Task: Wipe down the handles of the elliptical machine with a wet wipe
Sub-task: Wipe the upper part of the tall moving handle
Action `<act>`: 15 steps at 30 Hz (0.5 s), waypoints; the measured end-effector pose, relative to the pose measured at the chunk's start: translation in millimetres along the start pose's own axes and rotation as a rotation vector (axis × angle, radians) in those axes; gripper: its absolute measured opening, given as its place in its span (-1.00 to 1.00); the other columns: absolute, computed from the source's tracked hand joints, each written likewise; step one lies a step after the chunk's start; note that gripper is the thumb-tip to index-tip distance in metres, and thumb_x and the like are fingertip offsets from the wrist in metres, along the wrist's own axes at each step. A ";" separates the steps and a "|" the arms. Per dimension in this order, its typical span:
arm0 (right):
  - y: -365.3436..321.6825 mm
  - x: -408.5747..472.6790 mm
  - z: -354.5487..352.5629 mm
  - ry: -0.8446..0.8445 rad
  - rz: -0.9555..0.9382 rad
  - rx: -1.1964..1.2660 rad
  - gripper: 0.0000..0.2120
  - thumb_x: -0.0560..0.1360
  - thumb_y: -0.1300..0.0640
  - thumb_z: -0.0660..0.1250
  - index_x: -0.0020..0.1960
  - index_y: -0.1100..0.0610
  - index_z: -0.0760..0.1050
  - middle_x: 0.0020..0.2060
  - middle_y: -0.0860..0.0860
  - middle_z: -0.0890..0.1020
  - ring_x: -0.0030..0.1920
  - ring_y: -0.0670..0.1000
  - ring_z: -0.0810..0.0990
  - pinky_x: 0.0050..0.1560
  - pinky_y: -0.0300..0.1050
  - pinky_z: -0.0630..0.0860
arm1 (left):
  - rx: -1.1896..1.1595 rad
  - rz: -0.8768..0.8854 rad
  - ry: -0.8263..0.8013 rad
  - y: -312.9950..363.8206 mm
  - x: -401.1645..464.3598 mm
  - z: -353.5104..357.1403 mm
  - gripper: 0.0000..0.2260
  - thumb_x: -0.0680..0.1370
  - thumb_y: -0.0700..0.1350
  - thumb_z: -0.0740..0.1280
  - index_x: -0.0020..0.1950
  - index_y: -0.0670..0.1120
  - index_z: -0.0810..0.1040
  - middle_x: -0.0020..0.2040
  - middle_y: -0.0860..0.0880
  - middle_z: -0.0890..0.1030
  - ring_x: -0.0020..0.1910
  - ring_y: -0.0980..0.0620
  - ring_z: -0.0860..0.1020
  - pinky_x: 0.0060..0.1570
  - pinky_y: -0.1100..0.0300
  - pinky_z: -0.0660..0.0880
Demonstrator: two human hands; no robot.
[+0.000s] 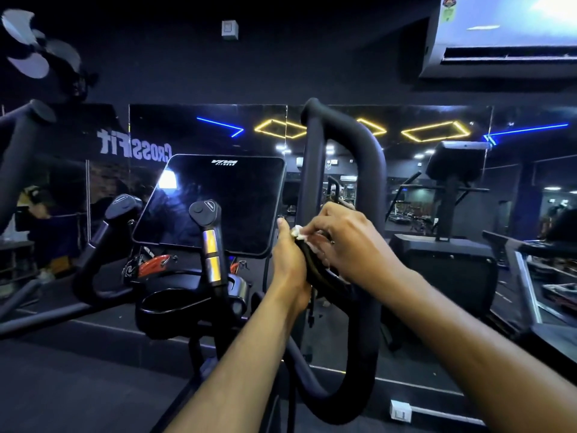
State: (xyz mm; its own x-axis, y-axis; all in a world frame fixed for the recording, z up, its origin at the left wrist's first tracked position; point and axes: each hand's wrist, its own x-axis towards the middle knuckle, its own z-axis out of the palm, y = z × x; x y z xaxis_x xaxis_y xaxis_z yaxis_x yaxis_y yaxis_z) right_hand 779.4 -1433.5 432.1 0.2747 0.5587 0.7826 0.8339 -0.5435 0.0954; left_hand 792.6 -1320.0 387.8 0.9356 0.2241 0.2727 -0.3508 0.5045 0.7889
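The elliptical's big looped right handle [365, 170] rises just behind my hands. Its left swing handle [22, 142] is at the far left. Two short inner grips [209, 245] [120, 207] with silver sensor plates stand in front of the console screen [215, 204]. My left hand [288, 260] grips a dark, packet-like object [313, 267] in front of the looped handle. My right hand [346, 242] pinches a white wet wipe [298, 232] at that object's top. What the dark object is cannot be told.
A wall mirror [437, 170] ahead reflects ceiling lights and more gym machines. Another machine [449, 260] stands to the right and an air conditioner [505, 42] hangs at the top right. A cup holder [175, 301] sits below the console. A fan [34, 48] is at the top left.
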 end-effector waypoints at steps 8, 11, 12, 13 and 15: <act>7.8 54.0 -15.3 0.034 -0.230 -0.290 -0.92 0.55 0.23 0.38 0.00 0.24 0.61 -0.06 0.11 0.52 -0.21 0.07 0.57 -0.20 0.00 0.63 | -0.196 0.031 -0.116 -7.8 0.1 -4.2 -0.22 0.63 0.45 -0.17 0.14 -0.17 0.54 -0.33 -0.08 0.45 -0.43 0.03 0.37 -0.40 0.18 0.38; -7.9 39.3 -16.9 -0.329 -0.487 -0.449 -0.89 0.57 0.15 0.32 -0.01 0.20 0.54 -0.02 0.08 0.50 -0.23 -0.01 0.50 -0.28 -0.03 0.62 | -0.234 0.037 -0.154 -12.3 0.1 -9.7 -0.20 0.61 0.47 -0.19 0.03 -0.15 0.55 -0.27 -0.12 0.49 -0.39 0.00 0.45 -0.39 0.18 0.40; -11.6 38.9 -21.4 -0.414 -0.541 -0.490 -0.86 0.61 0.11 0.26 0.01 0.17 0.53 -0.02 0.06 0.48 -0.21 0.01 0.54 -0.33 -0.02 0.58 | -0.247 0.046 -0.164 -13.5 0.0 -9.7 -0.19 0.60 0.48 -0.19 0.01 -0.16 0.55 -0.27 -0.13 0.48 -0.37 -0.02 0.44 -0.38 0.17 0.41; -12.0 45.7 -26.3 -0.444 -0.578 -0.538 -0.83 0.64 0.07 0.22 0.02 0.14 0.52 -0.05 0.02 0.47 -0.18 0.04 0.58 -0.37 -0.03 0.52 | -0.284 0.050 -0.178 -16.1 -1.4 -9.6 -0.19 0.60 0.49 -0.19 0.01 -0.16 0.53 -0.29 -0.12 0.47 -0.37 -0.01 0.42 -0.37 0.16 0.40; -5.0 69.2 -35.5 -0.395 -0.570 -0.653 -0.81 0.65 0.03 0.21 0.00 0.11 0.51 -0.14 -0.03 0.42 -0.15 0.09 0.62 -0.40 -0.04 0.41 | -0.349 0.041 -0.213 -19.3 -3.6 -9.9 -0.16 0.59 0.50 -0.20 0.11 -0.18 0.55 -0.31 -0.08 0.47 -0.40 0.03 0.39 -0.36 0.16 0.38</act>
State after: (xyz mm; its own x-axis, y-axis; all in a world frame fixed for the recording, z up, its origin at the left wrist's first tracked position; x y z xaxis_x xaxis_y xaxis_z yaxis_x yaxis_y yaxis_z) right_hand 777.3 -1414.3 507.6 0.1512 0.9540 0.2588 0.4927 -0.2997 0.8169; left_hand 795.6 -1322.3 366.0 0.8950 0.0910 0.4366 -0.3459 0.7595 0.5509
